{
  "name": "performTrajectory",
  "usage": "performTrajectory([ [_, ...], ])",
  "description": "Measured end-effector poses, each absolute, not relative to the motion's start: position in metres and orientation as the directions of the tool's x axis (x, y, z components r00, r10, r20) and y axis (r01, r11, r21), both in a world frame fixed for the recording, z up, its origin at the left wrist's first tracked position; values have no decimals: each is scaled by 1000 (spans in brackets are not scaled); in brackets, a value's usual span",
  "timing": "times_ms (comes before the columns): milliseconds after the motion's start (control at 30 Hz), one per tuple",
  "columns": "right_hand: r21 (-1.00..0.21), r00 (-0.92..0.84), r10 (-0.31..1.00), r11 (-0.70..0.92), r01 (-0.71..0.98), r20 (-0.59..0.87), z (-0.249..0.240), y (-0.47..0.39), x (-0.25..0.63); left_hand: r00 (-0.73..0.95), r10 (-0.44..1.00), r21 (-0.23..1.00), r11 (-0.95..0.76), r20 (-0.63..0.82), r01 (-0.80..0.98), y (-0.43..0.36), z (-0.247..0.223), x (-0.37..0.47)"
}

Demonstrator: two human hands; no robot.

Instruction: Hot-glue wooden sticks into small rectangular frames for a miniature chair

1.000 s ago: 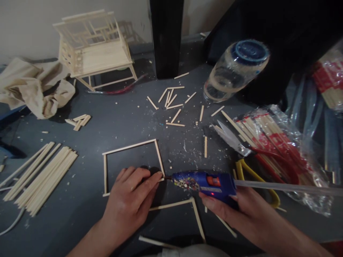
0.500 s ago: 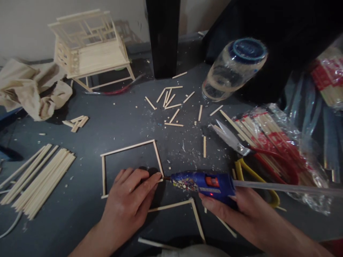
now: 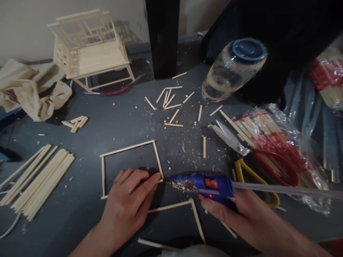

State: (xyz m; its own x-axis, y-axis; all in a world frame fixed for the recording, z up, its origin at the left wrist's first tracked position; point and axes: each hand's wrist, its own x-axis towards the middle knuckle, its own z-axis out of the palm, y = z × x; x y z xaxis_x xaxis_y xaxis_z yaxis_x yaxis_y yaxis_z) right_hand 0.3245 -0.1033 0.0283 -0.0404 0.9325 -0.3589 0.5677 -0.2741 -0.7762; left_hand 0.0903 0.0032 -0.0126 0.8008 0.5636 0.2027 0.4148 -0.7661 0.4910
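My right hand (image 3: 238, 212) is wrapped round a blue hot glue gun (image 3: 202, 184), whose small red light glows. A clear glue stick (image 3: 284, 190) runs out of its back. The nozzle meets the lower right corner of a rectangular frame of thin wooden sticks (image 3: 128, 148) lying flat on the table. My left hand (image 3: 131, 200) grips that frame near the same corner, thumb and forefinger pressed together there and covering most of its near side. Below lies a second stick frame (image 3: 197, 221), partly hidden by my left hand and the bottom edge.
A miniature wooden bench (image 3: 93, 57) stands at the back left beside crumpled cloth (image 3: 34, 89). Stick bundles (image 3: 45, 182) lie left. Short cut pieces (image 3: 168, 98), a glass jar (image 3: 233, 71), scissors (image 3: 235, 142) and bagged chopsticks (image 3: 278, 135) are scattered centre to right.
Almost nothing differs. The glue gun's nozzle stays at the frame's corner, and both hands keep their places.
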Motion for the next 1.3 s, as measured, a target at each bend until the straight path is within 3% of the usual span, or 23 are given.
performTrajectory([
  [1300,-796,-57,900,-351,494,-433,22,-106,327,805,560,483,-769,194,419,5,-14,88],
])
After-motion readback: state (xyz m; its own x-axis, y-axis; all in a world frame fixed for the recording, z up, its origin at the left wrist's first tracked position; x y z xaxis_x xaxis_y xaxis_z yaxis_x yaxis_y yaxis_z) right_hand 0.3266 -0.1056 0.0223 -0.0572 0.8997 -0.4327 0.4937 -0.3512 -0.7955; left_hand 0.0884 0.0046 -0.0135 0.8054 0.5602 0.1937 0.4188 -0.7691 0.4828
